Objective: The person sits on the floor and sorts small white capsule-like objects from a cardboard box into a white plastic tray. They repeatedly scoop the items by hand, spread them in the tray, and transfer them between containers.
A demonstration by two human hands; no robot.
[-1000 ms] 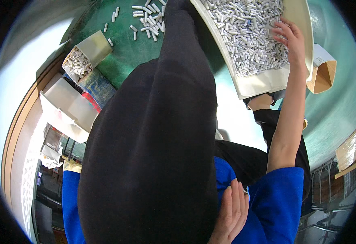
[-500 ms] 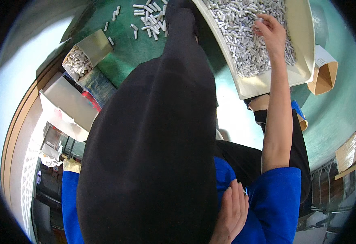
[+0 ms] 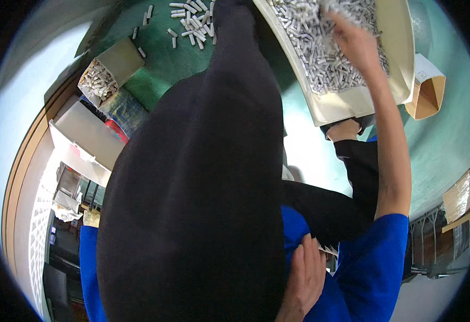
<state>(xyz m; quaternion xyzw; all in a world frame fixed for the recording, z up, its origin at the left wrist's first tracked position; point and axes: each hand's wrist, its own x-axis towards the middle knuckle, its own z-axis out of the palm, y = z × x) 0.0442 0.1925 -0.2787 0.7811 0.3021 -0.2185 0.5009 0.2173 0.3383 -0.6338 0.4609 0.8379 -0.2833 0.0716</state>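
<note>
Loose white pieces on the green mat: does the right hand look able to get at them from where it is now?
Probably not directly. The right hand is in the cream tray of white pieces, while the loose white pieces lie on the green mat beyond a large black shape that stands between them.

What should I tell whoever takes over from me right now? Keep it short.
Right hand: reaching into the cream tray, fingers among the small white pieces; grip blurred, cannot tell.
Left hand: open, resting flat on the blue clothing, holding nothing.
Done: the small box on the left looks full of pieces.
Left: the tray is well filled, and loose pieces lie on the green mat.
</note>
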